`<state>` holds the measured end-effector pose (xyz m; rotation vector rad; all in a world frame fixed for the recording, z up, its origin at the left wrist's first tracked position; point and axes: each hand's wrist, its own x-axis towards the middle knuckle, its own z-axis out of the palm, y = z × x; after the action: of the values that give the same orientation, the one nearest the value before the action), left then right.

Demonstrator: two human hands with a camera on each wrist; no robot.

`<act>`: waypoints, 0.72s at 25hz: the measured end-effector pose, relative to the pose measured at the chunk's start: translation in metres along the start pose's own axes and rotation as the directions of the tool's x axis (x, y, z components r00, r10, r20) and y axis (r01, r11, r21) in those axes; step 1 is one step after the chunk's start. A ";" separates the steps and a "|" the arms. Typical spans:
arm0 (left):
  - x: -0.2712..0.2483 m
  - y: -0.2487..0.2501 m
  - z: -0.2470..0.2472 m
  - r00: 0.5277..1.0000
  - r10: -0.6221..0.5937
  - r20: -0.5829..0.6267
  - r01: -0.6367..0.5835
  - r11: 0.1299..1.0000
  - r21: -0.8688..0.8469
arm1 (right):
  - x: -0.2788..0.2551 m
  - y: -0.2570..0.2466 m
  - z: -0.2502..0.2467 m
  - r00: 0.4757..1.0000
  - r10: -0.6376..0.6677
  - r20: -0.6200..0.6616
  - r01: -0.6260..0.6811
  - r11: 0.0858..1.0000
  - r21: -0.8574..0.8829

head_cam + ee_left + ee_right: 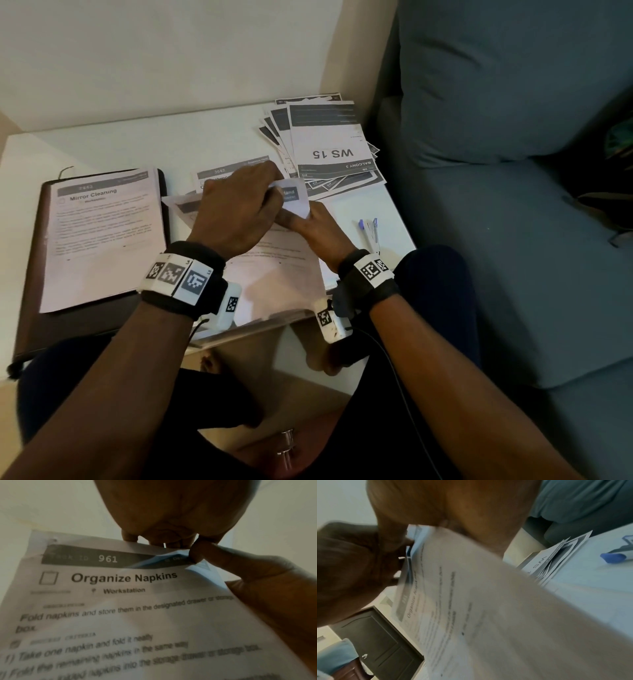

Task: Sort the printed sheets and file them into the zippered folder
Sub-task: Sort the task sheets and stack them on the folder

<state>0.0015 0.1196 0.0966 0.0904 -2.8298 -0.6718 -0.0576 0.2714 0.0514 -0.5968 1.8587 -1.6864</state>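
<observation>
White table (144, 144) beside a blue-grey sofa (496, 102); at frame centre, left hand (236, 209) and right hand (322, 229) both pinch a white printed "Organize Napkins" sheet (137, 615). Dark brown zippered folder (68, 322) lies lower left, fanned printed sheets (329, 147) upper right

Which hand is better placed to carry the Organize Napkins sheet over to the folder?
Left. The left hand pinches the sheet at its top edge and is nearer the folder; the right hand lies farther away.

both hands close together, left hand (239, 209) and right hand (317, 228) pinching
</observation>
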 end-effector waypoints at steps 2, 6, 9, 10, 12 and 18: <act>0.003 -0.004 -0.001 0.998 -0.045 -0.048 0.045 0.999 -0.001 | -0.002 0.007 -0.015 0.998 0.058 -0.017 -0.054 0.980 0.191; 0.002 -0.022 0.004 0.992 -0.119 -0.041 0.119 0.993 -0.002 | 0.030 0.043 -0.071 0.782 0.273 -0.560 -0.396 0.912 -0.109; -0.001 -0.025 0.007 0.990 -0.134 -0.040 0.132 0.990 -0.047 | 0.049 0.075 -0.093 0.588 0.429 -0.686 -0.790 0.487 -0.372; -0.001 -0.026 0.008 0.989 -0.141 -0.049 0.138 0.989 -0.058 | 0.050 0.084 -0.094 0.576 0.442 -0.688 -0.812 0.410 -0.417; -0.004 -0.034 0.009 0.985 -0.163 -0.062 0.158 0.985 -0.072 | 0.052 0.101 -0.092 0.603 0.391 -0.695 -0.797 0.304 -0.521; -0.016 -0.042 0.002 0.972 -0.224 -0.066 0.215 0.969 -0.122 | 0.056 0.102 -0.085 0.682 0.227 -0.695 -0.675 0.561 -0.479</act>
<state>0.0166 0.0847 0.0721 0.4070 -2.7224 -0.8554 -0.1516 0.3092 -0.0514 0.2338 2.8120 -0.7306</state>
